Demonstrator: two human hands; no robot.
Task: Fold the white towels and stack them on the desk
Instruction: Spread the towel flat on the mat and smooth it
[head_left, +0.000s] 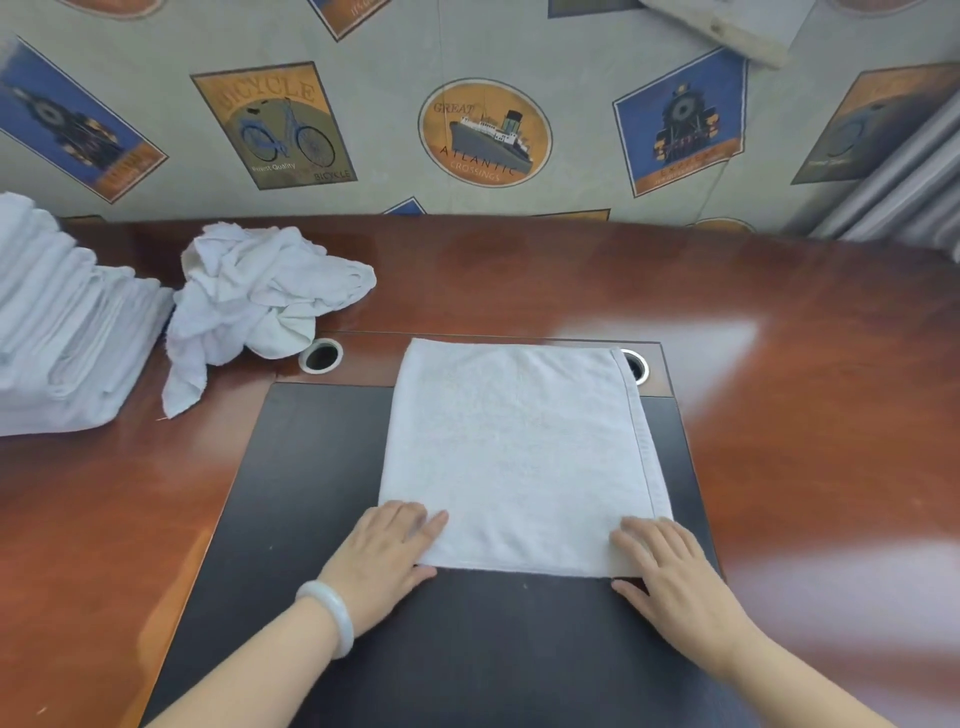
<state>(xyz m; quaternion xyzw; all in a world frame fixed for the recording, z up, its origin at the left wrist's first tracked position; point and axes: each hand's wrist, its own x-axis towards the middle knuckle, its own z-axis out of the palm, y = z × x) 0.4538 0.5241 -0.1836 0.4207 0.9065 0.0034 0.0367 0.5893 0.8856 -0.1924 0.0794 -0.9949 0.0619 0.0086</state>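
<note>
A white towel (519, 457) lies flat and smooth as a neat rectangle on the dark inset mat (311, 493) of the reddish-brown worktop (779, 364), its far edge reaching past the mat onto the wooden strip beyond. A hemmed border runs down its right side. The person's left hand (387, 556) rests on the near left corner of this towel with its fingers laid out fairly straight on the cloth and the thumb lying along the near edge. The right hand (670, 571) sits on the near right corner in the same way, fingers spread flat on top and thumb on the mat just below the edge. Whether either thumb is tucked under the cloth cannot be told. A pale bangle (332, 613) circles the left wrist. Two round cable holes are set in the strip, one (320, 356) left of the towel and one (636, 366) partly covered by its far right corner. At the far left of the worktop a crumpled heap of white towels (260, 296) lies just beside a tall stack of folded towels (67, 332), which is cut off by the picture's edge. Behind the worktop, the wall (483, 132) carries printed pictures of a bicycle, a ship and locomotives, and grey curtain folds (909, 197) hang at the right.
</note>
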